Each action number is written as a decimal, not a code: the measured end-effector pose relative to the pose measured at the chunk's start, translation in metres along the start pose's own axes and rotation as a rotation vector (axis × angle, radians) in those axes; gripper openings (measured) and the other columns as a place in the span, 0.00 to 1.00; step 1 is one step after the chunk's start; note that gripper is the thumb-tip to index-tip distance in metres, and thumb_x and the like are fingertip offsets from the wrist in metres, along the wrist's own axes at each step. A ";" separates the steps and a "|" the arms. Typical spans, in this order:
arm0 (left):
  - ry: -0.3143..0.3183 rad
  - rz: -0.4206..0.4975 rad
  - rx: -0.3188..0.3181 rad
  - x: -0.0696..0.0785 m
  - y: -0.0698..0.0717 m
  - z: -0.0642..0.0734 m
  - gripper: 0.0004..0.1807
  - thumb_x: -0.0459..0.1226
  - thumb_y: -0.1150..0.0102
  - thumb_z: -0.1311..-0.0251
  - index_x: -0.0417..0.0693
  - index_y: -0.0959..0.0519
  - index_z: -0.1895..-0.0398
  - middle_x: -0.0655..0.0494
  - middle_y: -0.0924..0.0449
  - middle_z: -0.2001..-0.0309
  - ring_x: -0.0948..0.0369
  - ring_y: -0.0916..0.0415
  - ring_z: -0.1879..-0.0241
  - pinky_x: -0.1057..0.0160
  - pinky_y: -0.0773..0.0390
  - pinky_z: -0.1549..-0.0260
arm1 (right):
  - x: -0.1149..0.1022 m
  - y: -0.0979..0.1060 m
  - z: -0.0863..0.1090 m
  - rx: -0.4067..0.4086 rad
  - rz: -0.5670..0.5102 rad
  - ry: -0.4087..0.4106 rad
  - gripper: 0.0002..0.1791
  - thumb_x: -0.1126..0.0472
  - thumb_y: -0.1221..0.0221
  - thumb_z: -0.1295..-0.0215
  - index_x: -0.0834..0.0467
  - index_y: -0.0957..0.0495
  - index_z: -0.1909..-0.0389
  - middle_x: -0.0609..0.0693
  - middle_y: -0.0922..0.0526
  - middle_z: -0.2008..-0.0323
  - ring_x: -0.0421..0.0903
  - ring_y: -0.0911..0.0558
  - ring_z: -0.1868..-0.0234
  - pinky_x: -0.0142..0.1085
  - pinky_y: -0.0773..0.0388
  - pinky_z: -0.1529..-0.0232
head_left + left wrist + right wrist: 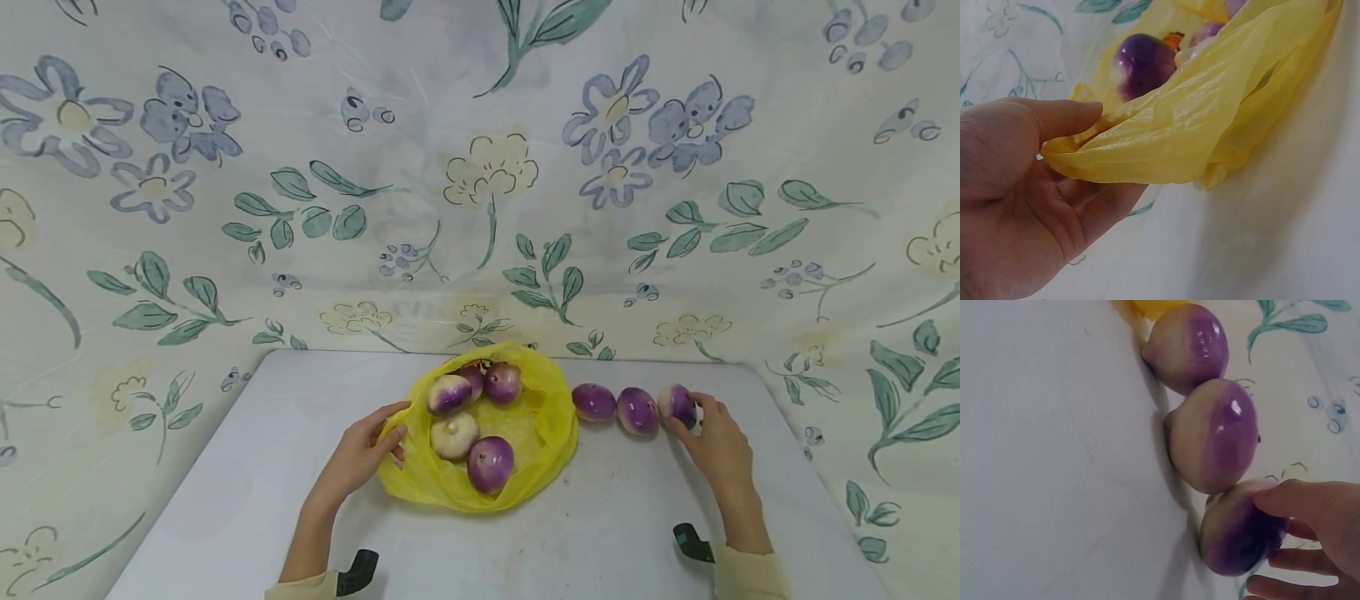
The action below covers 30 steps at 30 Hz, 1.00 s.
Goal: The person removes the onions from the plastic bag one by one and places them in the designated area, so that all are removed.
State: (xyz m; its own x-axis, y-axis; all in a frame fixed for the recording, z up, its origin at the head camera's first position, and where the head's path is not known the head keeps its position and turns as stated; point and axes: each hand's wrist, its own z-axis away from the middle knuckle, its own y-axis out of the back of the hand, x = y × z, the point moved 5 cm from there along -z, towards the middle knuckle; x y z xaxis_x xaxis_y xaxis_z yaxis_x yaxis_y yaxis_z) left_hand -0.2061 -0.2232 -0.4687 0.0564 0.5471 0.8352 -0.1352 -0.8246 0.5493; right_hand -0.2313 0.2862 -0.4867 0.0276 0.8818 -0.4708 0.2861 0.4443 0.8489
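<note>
With thumb inside and fingers outside, my left hand (372, 443) pinches the left rim of a yellow plastic bag (1166, 147). The bag stands wide open, its rim rolled outward. Several glossy purple-and-white turnips (491, 464) lie inside, one with its pale side up (454, 436). My right hand (717, 442) grips a turnip (1241, 531) at the right end of a row, thumb on the near side and fingers round the far side. Beside it sit a middle turnip (1213, 437) and a left one (594, 402), close against the bag.
All of this rests on a white table (600, 525) whose back edge meets a flower-printed cloth (480, 225). A small orange item (1174, 41) shows among the turnips in the bag. Dark straps (357, 572) stick out at both wrists by the sleeves.
</note>
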 end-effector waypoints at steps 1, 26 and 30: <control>-0.001 0.001 0.000 0.000 0.000 0.000 0.23 0.41 0.46 0.30 0.49 0.30 0.33 0.51 0.19 0.74 0.61 0.22 0.75 0.69 0.24 0.68 | 0.000 -0.001 -0.001 0.005 0.004 -0.008 0.32 0.51 0.35 0.38 0.64 0.32 0.39 0.71 0.24 0.47 0.66 0.19 0.58 0.58 0.24 0.67; 0.000 0.029 0.005 0.003 0.002 0.003 0.23 0.40 0.46 0.30 0.50 0.30 0.33 0.49 0.19 0.73 0.60 0.21 0.74 0.68 0.24 0.71 | -0.006 -0.007 -0.008 -0.116 0.043 -0.066 0.37 0.47 0.38 0.36 0.60 0.37 0.31 0.75 0.29 0.44 0.76 0.23 0.50 0.65 0.24 0.60; -0.001 0.031 0.004 0.002 0.002 0.003 0.23 0.39 0.46 0.30 0.50 0.30 0.32 0.49 0.19 0.73 0.60 0.21 0.74 0.68 0.24 0.71 | -0.007 -0.006 -0.008 -0.139 0.042 -0.065 0.37 0.47 0.38 0.36 0.60 0.38 0.31 0.75 0.29 0.43 0.76 0.24 0.48 0.66 0.24 0.59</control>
State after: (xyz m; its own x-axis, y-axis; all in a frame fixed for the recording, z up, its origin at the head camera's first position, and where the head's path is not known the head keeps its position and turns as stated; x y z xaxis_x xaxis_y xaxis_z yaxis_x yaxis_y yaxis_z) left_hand -0.2036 -0.2236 -0.4658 0.0528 0.5210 0.8520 -0.1328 -0.8419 0.5230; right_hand -0.2412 0.2782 -0.4867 0.0998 0.8902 -0.4445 0.1480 0.4285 0.8913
